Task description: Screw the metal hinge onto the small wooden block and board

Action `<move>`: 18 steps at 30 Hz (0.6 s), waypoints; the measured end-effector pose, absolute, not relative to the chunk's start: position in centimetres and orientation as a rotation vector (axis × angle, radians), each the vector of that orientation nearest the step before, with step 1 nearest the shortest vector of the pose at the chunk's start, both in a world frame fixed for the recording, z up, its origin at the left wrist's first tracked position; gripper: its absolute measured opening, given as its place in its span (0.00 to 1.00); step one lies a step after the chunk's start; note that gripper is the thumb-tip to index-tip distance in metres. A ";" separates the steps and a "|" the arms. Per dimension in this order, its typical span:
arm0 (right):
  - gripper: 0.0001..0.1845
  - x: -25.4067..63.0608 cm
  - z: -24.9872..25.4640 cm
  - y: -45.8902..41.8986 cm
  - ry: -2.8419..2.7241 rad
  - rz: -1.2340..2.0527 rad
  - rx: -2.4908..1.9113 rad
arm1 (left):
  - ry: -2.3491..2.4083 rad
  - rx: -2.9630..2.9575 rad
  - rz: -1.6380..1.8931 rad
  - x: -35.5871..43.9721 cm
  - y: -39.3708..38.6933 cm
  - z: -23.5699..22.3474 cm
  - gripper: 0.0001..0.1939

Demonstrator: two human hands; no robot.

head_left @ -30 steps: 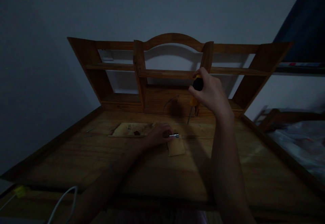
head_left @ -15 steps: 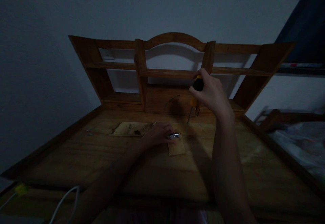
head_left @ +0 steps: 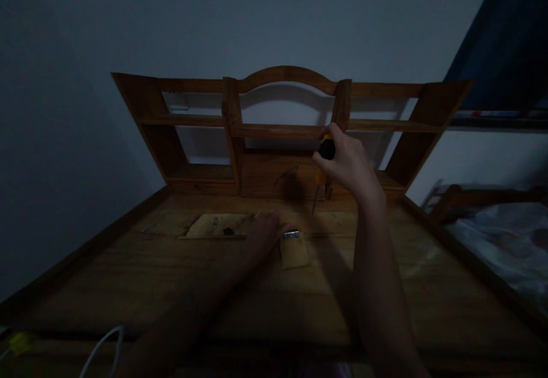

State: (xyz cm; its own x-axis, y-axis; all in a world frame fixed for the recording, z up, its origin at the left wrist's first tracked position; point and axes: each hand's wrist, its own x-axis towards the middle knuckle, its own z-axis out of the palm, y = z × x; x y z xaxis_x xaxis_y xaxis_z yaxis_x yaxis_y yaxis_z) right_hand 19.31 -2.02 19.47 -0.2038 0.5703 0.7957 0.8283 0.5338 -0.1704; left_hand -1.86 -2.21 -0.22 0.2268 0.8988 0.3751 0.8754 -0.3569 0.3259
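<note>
A small shiny metal piece (head_left: pixel 291 233) lies at the far edge of a tan, squarish piece (head_left: pixel 294 253) near the middle of the wooden desk (head_left: pixel 385 264). The left hand (head_left: pixel 262 234) is low over the desk just beside the metal, thumb towards it; in this dim, blurred view I can't tell how far the fingers are open or whether they have hold of anything. The right hand (head_left: pixel 349 158) is raised, thumb and fingers closed around the black and yellow handle of a screwdriver (head_left: pixel 320 176), its shaft slanting down beyond the metal piece. Left of centre lies a pale strip (head_left: pixel 214 225) with a ragged end and dark stains, partly behind the left hand, and farther left are some thin slivers (head_left: pixel 148 228). A shelf unit (head_left: pixel 278 131) with an arched top stands along the back of the desk. At the near left are a white cable (head_left: pixel 100 344) and a yellow object (head_left: pixel 20 342); to the right, pale crumpled material (head_left: pixel 505 229) lies by a wooden frame. Red and white marks on the ledge (head_left: pixel 488 113) are too small to read. Compared with the previous frame, the left thumb has drawn back from the metal, baring more of it, and the shelf sits lower in view.
</note>
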 end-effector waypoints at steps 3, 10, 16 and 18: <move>0.17 19.3 19.6 -2.1 -1.902 -0.370 -1.157 | 1.816 2.311 0.812 -1.6 -2.4 -0.7 0.23; 0.16 19.3 19.7 -2.3 -1.905 -0.364 -1.187 | 1.344 1.711 0.840 -1.8 -2.5 -0.4 0.20; 0.16 19.3 19.6 -2.1 -1.900 -0.361 -1.184 | 1.117 1.384 0.845 -2.1 -1.3 -0.8 0.22; 0.16 19.3 19.6 -2.1 -1.898 -0.361 -1.179 | 1.069 1.333 0.830 -2.1 -1.1 -0.9 0.23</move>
